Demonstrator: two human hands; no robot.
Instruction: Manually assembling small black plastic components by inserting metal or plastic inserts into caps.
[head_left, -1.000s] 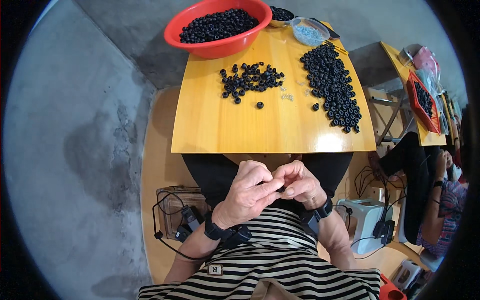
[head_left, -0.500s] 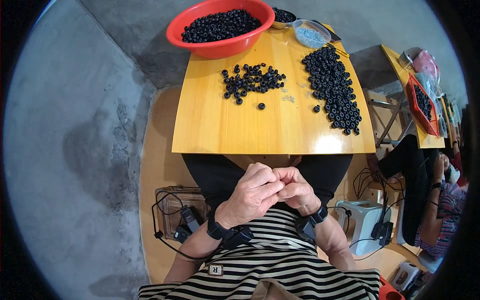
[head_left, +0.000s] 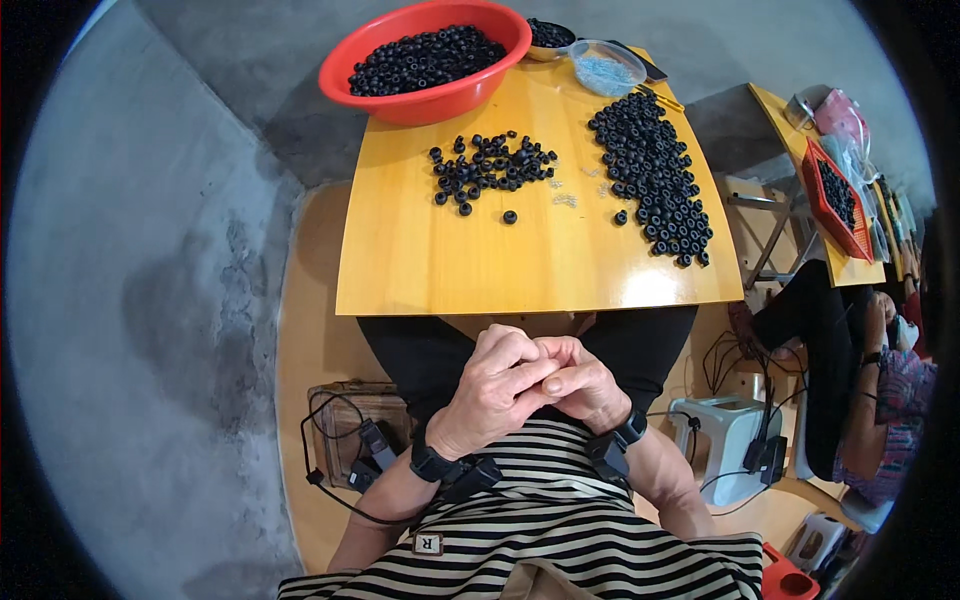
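Observation:
Over my lap, just off the table's near edge, my left hand (head_left: 497, 385) and my right hand (head_left: 580, 380) meet with fingertips pressed together. Both are closed; whatever sits between the fingers is hidden. Beyond them on the yellow table (head_left: 450, 270) lies a loose scatter of small round black parts with holes (head_left: 492, 168). A denser patch of black ring-shaped parts (head_left: 655, 180) spreads along the right side. Between the two groups are a few tiny clear pieces (head_left: 565, 200).
A red basin (head_left: 425, 105) of black parts stands at the far left, beside a small dark bowl (head_left: 548, 38) and a clear tub (head_left: 608, 70) of small bluish pieces. At right, another person (head_left: 880, 420) sits by a second table with a red basket (head_left: 838, 200). Cables trail from my wrist straps.
My hands stay together over my lap, with the right thumb now lying flatter across the fingers. The whole view has shifted slightly; the parts on the table look unmoved.

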